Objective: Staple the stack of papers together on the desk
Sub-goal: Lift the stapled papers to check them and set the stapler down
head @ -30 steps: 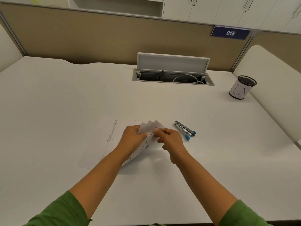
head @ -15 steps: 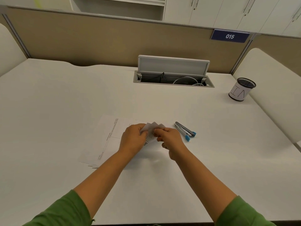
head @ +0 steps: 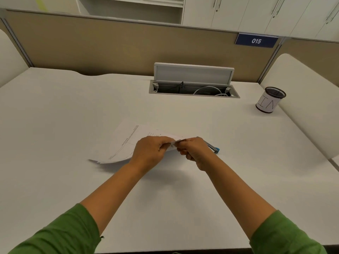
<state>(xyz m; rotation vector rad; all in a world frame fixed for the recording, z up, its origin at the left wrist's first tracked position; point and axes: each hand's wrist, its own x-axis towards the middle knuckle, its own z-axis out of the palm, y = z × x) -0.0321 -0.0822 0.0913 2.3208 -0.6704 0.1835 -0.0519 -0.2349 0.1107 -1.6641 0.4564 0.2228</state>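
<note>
Papers (head: 126, 142) now flatter; left hand (head: 150, 151) and right hand (head: 196, 151) pinch their near-right edge.

White desk, white papers, green sleeves: the colours I see from the head camera.

I see a plain off-white flat desk top (head: 64, 125) carrying thin white paper sheets (head: 126, 142) printed with fine black lines and small text. A slim silver metal stapler (head: 212, 147) ends in a bright blue tip. Both forearms wear leaf-green fabric sleeves (head: 60, 233). At the far right I see a black mesh pen cup (head: 269, 99) wrapped in white paper with black hand-drawn letters. A light grey metal cable hatch (head: 193, 74) holds a white cable. Behind it I see a tan fabric partition (head: 110, 46) with a navy plate (head: 256, 40) reading 015 in white.
</note>
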